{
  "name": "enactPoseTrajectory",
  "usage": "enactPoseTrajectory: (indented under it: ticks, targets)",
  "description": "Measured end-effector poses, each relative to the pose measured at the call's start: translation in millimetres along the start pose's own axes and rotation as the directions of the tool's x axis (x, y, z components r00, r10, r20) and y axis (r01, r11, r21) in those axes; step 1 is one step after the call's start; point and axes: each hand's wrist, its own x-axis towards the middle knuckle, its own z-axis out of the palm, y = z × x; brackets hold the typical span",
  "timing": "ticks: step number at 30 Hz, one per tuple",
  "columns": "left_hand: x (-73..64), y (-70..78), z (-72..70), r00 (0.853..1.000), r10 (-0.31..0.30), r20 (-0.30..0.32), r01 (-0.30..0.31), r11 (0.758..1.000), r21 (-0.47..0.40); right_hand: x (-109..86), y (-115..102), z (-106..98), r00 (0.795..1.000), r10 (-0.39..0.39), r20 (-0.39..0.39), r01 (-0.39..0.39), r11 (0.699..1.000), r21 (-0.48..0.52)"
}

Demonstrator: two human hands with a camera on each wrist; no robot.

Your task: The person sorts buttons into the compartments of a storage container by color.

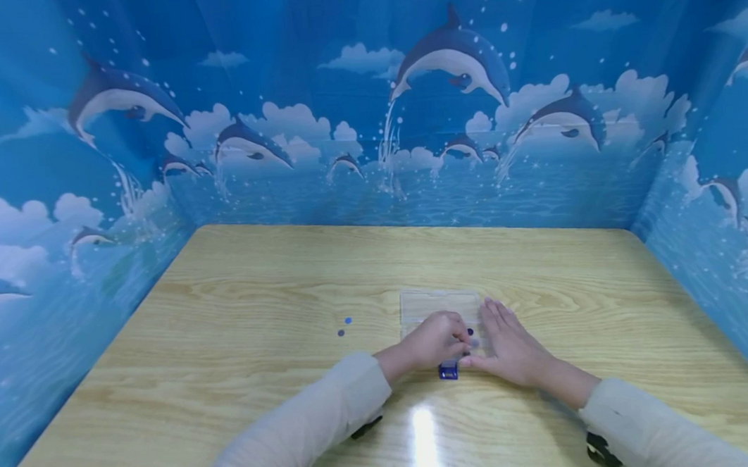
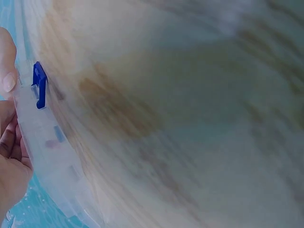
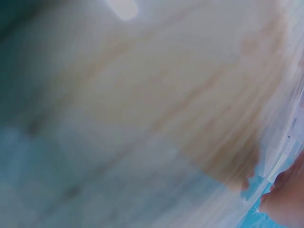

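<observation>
A clear plastic box (image 1: 416, 303) with a blue latch (image 1: 448, 370) lies on the table. The latch (image 2: 40, 85) also shows in the left wrist view. My left hand (image 1: 435, 339) reaches over the box, its fingers bent down toward the inside. Near those fingertips sit a dark disc (image 1: 471, 332) and a pale grey-blue disc (image 1: 475, 342). Whether the fingers pinch a disc is hidden. Along the box's right side rests my right hand (image 1: 513, 346), fingers straight and thumb spread toward the near edge. Part of that hand (image 3: 285, 194) appears in the right wrist view.
Left of the box, a blue disc (image 1: 348, 321) and a darker disc (image 1: 341, 332) lie on the wood-grain table (image 1: 256, 289). A blue dolphin-print curtain (image 1: 320, 180) surrounds the table's back and sides. Bright glare marks the near tabletop.
</observation>
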Motion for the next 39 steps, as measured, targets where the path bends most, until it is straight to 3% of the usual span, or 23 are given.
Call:
enactPoseTrajectory:
  ticks: [7,11,17,24,31,39]
  targets:
    - [-3.9,-0.5,-1.7,0.995,-0.083,-0.062,0.073,0.984,-0.160,-0.6,-0.2,-0.2,1.000,0.003,0.002,-0.003,1.000,0.003]
    - [-6.2,-1.8,-3.7,0.990,-0.102,-0.095,0.079,0.971,-0.226,-1.0,-0.5,-1.5,1.000,0.006,0.000,-0.006,1.000,0.003]
    - [-10.5,-5.4,-8.4,0.985,-0.103,-0.141,0.069,0.972,-0.222,-1.1,-0.4,-1.4,1.000,0.007,0.002,-0.007,1.000,-0.008]
    - [-17.7,-11.3,-16.6,0.980,-0.149,-0.132,0.116,0.966,-0.233,-0.2,0.0,-0.8,1.000,0.011,0.009,-0.011,1.000,-0.014]
    - [-21.8,-16.9,-27.4,0.968,-0.175,-0.180,0.136,0.968,-0.213,0.5,-0.3,-2.1,1.000,0.015,0.025,-0.015,1.000,-0.011]
    - [-27.9,-25.5,-32.4,0.958,-0.222,-0.182,0.183,0.960,-0.210,0.1,-0.6,-1.8,0.999,0.021,0.029,-0.020,1.000,-0.024]
